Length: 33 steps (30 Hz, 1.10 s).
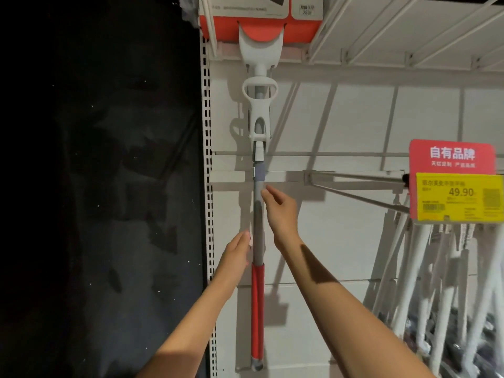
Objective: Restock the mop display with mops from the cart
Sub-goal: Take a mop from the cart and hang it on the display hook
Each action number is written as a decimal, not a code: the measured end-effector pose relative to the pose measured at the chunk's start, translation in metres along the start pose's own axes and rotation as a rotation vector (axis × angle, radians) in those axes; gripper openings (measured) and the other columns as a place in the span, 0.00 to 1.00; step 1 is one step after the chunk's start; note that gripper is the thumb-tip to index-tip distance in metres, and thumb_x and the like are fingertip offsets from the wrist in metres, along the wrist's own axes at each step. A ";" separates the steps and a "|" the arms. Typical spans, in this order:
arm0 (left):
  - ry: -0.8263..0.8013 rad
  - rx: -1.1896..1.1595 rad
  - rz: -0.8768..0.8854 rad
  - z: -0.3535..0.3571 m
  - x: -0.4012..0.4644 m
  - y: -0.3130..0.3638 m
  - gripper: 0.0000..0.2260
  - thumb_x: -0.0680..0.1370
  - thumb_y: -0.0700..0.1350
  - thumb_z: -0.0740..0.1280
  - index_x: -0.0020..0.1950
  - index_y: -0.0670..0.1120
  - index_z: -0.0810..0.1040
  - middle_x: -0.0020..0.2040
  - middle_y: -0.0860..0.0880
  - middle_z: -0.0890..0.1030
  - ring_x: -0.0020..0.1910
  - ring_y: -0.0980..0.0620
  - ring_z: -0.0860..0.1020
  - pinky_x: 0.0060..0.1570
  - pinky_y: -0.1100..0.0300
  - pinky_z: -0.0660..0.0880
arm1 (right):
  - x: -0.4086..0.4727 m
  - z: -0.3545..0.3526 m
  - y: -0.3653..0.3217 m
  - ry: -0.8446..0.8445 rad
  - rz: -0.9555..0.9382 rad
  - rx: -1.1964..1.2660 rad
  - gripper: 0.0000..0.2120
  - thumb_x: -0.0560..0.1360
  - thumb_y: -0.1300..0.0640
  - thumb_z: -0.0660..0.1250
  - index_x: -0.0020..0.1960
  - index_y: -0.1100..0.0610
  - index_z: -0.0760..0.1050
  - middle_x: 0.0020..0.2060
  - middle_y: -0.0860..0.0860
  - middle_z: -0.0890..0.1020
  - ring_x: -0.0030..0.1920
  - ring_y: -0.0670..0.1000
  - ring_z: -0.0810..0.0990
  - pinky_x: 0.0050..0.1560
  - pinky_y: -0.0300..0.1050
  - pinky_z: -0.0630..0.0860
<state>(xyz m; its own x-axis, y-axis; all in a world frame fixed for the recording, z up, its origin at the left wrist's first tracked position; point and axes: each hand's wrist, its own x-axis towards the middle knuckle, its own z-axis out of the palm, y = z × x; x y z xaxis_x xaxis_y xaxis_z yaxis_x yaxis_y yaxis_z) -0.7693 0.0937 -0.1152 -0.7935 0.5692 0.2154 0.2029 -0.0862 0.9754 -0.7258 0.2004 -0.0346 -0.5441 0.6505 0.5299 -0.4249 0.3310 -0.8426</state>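
**Hanging the mop at the left end of the display**

From the head camera, we are looking at a mop [258, 214] hanging upright against the white back panel [341, 227] of the display, close to the slotted upright [208, 186] at its left edge. Its head, in an orange and white sleeve [259, 20], is sitting up under the wire shelf [409, 28]; its grey pole is running down to a red grip [257, 309].

Our left hand [236, 253] is resting with relaxed fingers against the pole's left side just above the red grip. Our right hand [281, 211] is hovering just beside the pole higher up, fingers loose and grasping nothing.

We are judging the mop to be light but long and top-heavy, stiff in the pole, smooth on the grey metal. The red grip looks the surest place to take hold, with the other hand steadying higher up.

To the right, more white-handled mops [436, 282] are hanging under a yellow price tag [459, 197].
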 end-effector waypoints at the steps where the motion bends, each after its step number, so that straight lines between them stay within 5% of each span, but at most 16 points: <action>1: 0.000 0.000 0.026 -0.001 -0.012 0.005 0.22 0.86 0.57 0.54 0.79 0.53 0.65 0.76 0.52 0.69 0.71 0.55 0.70 0.73 0.52 0.67 | -0.012 -0.003 -0.005 -0.007 -0.004 -0.014 0.12 0.81 0.56 0.65 0.58 0.62 0.81 0.50 0.56 0.85 0.53 0.54 0.82 0.58 0.49 0.78; 4: 0.076 0.182 0.142 -0.007 -0.055 0.022 0.22 0.85 0.59 0.53 0.78 0.55 0.66 0.77 0.54 0.69 0.74 0.57 0.67 0.74 0.56 0.62 | -0.055 -0.019 -0.023 -0.019 0.007 -0.014 0.16 0.82 0.56 0.64 0.68 0.56 0.78 0.62 0.48 0.82 0.62 0.45 0.79 0.66 0.42 0.74; 6: 0.142 0.359 0.213 -0.013 -0.084 0.031 0.23 0.85 0.59 0.53 0.79 0.55 0.65 0.77 0.55 0.69 0.74 0.59 0.65 0.70 0.61 0.60 | -0.086 -0.033 -0.033 -0.038 -0.035 -0.079 0.16 0.82 0.54 0.64 0.68 0.54 0.78 0.62 0.45 0.81 0.62 0.41 0.77 0.64 0.32 0.73; 8: 0.172 0.512 0.260 -0.019 -0.114 0.039 0.24 0.84 0.60 0.53 0.80 0.56 0.63 0.78 0.54 0.67 0.76 0.55 0.64 0.74 0.55 0.62 | -0.116 -0.046 -0.042 -0.044 -0.091 -0.181 0.16 0.82 0.52 0.64 0.69 0.53 0.77 0.65 0.46 0.80 0.63 0.39 0.76 0.60 0.26 0.70; 12: 0.152 0.866 0.353 -0.024 -0.170 0.050 0.36 0.77 0.69 0.42 0.82 0.55 0.57 0.81 0.52 0.59 0.81 0.53 0.54 0.78 0.50 0.53 | -0.178 -0.072 -0.055 -0.005 -0.198 -0.416 0.18 0.82 0.47 0.63 0.70 0.51 0.76 0.68 0.47 0.78 0.69 0.43 0.73 0.70 0.40 0.68; 16: 0.112 1.157 0.417 -0.020 -0.215 0.048 0.41 0.73 0.71 0.36 0.83 0.54 0.51 0.83 0.50 0.53 0.82 0.50 0.46 0.80 0.48 0.44 | -0.237 -0.104 -0.062 0.002 -0.225 -0.691 0.27 0.79 0.39 0.59 0.73 0.51 0.73 0.73 0.47 0.72 0.75 0.45 0.65 0.71 0.38 0.59; 21: 0.042 1.218 0.481 0.005 -0.266 0.038 0.38 0.77 0.72 0.40 0.83 0.54 0.53 0.83 0.48 0.54 0.82 0.49 0.47 0.80 0.47 0.43 | -0.296 -0.150 -0.074 0.010 -0.204 -0.936 0.28 0.79 0.39 0.59 0.74 0.53 0.71 0.76 0.50 0.68 0.78 0.52 0.62 0.76 0.55 0.62; 33: -0.210 0.939 0.528 0.170 -0.375 0.023 0.34 0.79 0.69 0.53 0.81 0.54 0.59 0.82 0.50 0.57 0.82 0.51 0.51 0.79 0.51 0.45 | -0.408 -0.319 -0.124 0.249 -0.064 -1.029 0.28 0.78 0.41 0.62 0.72 0.55 0.74 0.74 0.52 0.71 0.76 0.52 0.65 0.75 0.52 0.64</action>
<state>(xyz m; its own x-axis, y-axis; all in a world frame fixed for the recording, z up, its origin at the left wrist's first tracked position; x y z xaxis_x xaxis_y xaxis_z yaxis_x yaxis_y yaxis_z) -0.3696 0.0170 -0.1813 -0.3827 0.7793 0.4962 0.9152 0.2462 0.3192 -0.2207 0.1120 -0.1774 -0.3291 0.6949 0.6394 0.4336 0.7127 -0.5514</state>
